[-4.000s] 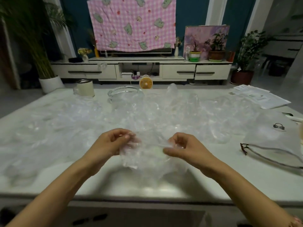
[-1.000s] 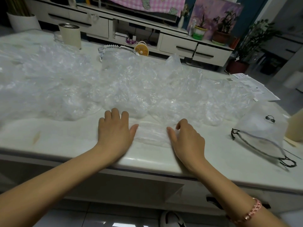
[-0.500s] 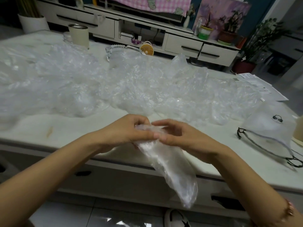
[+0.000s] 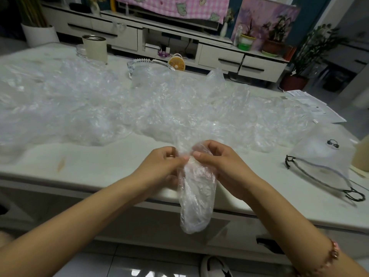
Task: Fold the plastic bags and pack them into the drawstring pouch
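A clear plastic bag (image 4: 196, 198), folded into a long narrow strip, hangs down over the table's front edge. My left hand (image 4: 161, 166) and my right hand (image 4: 221, 164) pinch its top end between them, fingertips almost meeting. Behind them a wide heap of crumpled clear plastic bags (image 4: 123, 108) covers the middle of the white table (image 4: 89, 164). The translucent drawstring pouch (image 4: 323, 160), with a black cord and a small black bow, lies at the right, apart from both hands.
A cream canister (image 4: 95, 47) and a glass dish (image 4: 147, 63) stand at the table's far side. Papers (image 4: 311, 105) lie at the far right. A beige object (image 4: 362, 156) sits at the right edge. A shoe (image 4: 215, 266) is on the floor below.
Earlier both hands pressed the bag flat on the table. They have since lifted it, and the folded strip now hangs down over the front edge, pinched at its top.
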